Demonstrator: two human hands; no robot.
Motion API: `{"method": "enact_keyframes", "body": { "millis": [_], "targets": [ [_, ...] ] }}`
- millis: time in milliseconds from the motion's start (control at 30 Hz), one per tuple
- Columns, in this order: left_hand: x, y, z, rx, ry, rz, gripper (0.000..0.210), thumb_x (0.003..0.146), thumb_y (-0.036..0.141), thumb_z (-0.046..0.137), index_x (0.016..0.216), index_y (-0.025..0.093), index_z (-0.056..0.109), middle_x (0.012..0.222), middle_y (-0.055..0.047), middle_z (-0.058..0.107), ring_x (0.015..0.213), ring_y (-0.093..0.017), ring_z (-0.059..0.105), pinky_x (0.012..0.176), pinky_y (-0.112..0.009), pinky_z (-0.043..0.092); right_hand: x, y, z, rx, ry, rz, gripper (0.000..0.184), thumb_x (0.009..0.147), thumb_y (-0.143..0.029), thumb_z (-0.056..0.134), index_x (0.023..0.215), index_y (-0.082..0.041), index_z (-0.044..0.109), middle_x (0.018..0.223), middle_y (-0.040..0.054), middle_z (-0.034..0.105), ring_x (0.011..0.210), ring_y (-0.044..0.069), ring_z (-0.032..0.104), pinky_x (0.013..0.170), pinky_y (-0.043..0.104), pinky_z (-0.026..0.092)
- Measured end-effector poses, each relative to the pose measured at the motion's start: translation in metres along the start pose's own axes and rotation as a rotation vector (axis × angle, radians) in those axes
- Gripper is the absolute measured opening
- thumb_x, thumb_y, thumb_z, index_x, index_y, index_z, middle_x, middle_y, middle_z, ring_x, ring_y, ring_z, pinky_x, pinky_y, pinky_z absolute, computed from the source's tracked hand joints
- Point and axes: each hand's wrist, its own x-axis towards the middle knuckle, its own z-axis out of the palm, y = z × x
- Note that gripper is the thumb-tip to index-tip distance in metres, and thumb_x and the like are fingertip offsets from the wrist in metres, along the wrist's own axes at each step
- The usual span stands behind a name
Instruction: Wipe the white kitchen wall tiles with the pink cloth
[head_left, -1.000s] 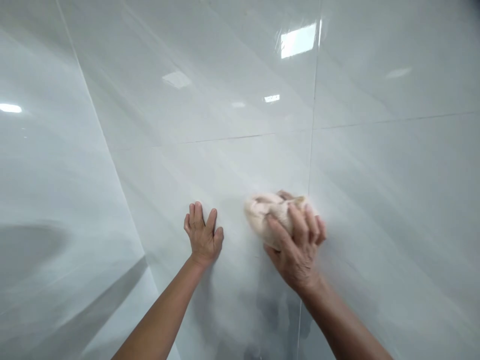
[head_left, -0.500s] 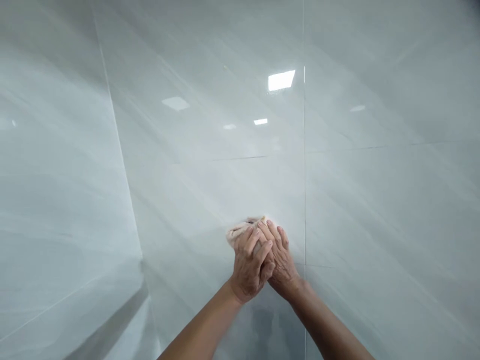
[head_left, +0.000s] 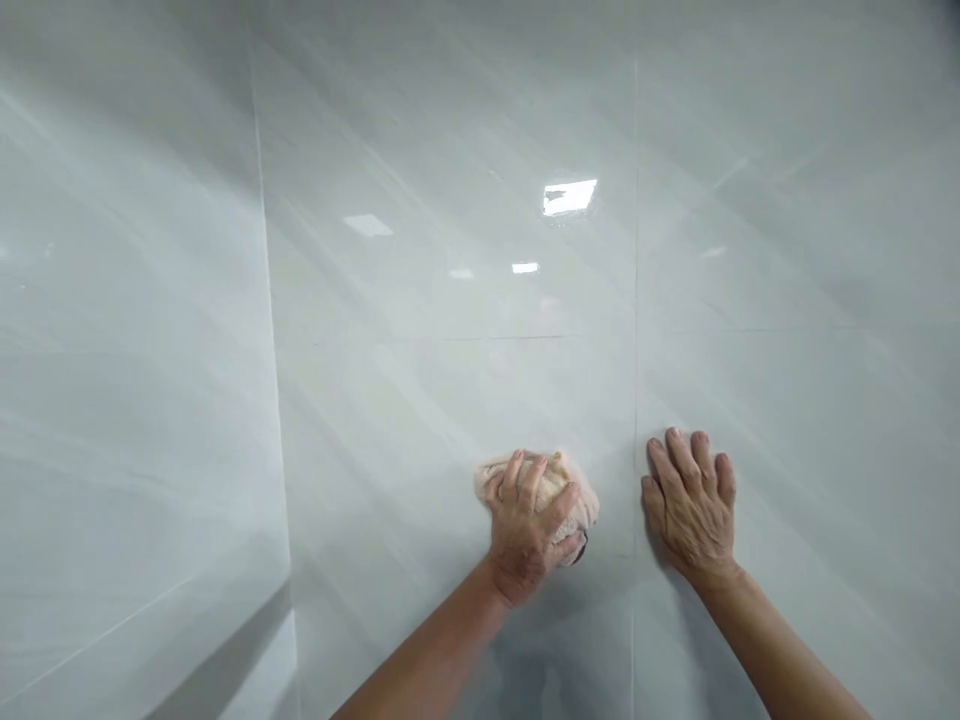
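Head view: from where I stand, the left hand [head_left: 521, 530] grips a bunched pale cloth [head_left: 553, 485] against the glossy tiled wall [head_left: 420, 410], fingers curled over it. The right hand [head_left: 694, 510] lies flat, fingers spread, just beyond the vertical joint [head_left: 636, 400].

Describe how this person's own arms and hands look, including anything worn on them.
The left hand and right hand are ungloved, with no ring visible. Both wrists show no watch or bracelet. The left forearm and right forearm are bare, with no sleeve in view.
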Motion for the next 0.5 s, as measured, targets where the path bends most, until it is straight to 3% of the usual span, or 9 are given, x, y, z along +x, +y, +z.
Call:
{"method": "enact_keyframes", "body": {
  "millis": [100, 200, 333, 433, 500],
  "targets": [
    [0.041, -0.006, 0.007, 0.042, 0.095, 0.016, 0.063, 0.075, 0.056, 0.086, 0.132, 0.034, 0.068, 0.152, -0.011, 0.053, 0.151, -0.038, 0.039, 0.117, -0.055, 0.032, -0.005, -0.005, 0.004, -0.008, -0.009, 0.019, 0.057, 0.108, -0.029, 0.050, 0.164, -0.027, 0.038, 0.163, 0.0111, 0.046, 0.158, 0.034, 0.031, 0.131, 0.060, 0.023],
    [0.100, 0.001, 0.022, 0.102, 0.199, 0.078, 0.054, 0.088, 0.057, 0.074, 0.136, 0.035, 0.066, 0.154, -0.009, 0.053, 0.156, -0.035, 0.032, 0.123, -0.057, 0.026, -0.007, -0.007, 0.002, 0.018, 0.001, 0.054, 0.058, 0.107, -0.030, 0.052, 0.164, -0.029, 0.039, 0.162, 0.0110, 0.047, 0.157, 0.036, 0.035, 0.129, 0.062, 0.025],
    [0.174, 0.014, 0.046, 0.134, 0.316, 0.247, 0.026, 0.097, 0.036, 0.063, 0.120, 0.043, 0.070, 0.142, 0.002, 0.061, 0.159, -0.029, 0.030, 0.122, -0.062, 0.030, -0.008, -0.005, -0.001, 0.064, 0.004, 0.098, 0.057, 0.107, -0.033, 0.055, 0.162, -0.031, 0.043, 0.161, 0.0100, 0.048, 0.155, 0.036, 0.038, 0.129, 0.062, 0.026],
    [0.205, 0.007, 0.052, 0.168, 0.341, 0.272, 0.024, 0.099, 0.035, 0.058, 0.118, 0.041, 0.071, 0.142, 0.004, 0.062, 0.156, -0.030, 0.037, 0.115, -0.062, 0.040, -0.007, -0.007, -0.004, 0.094, -0.004, 0.115, 0.055, 0.107, -0.037, 0.054, 0.161, -0.031, 0.045, 0.161, 0.0102, 0.048, 0.154, 0.037, 0.038, 0.129, 0.062, 0.026],
    [0.215, -0.010, 0.046, 0.174, 0.336, 0.245, 0.025, 0.100, 0.040, 0.057, 0.123, 0.041, 0.070, 0.144, 0.002, 0.061, 0.152, -0.030, 0.043, 0.113, -0.061, 0.042, -0.006, -0.009, -0.006, 0.102, -0.002, 0.116, 0.055, 0.107, -0.038, 0.053, 0.161, -0.031, 0.044, 0.161, 0.0105, 0.049, 0.154, 0.037, 0.039, 0.129, 0.062, 0.026]
  ]
}}
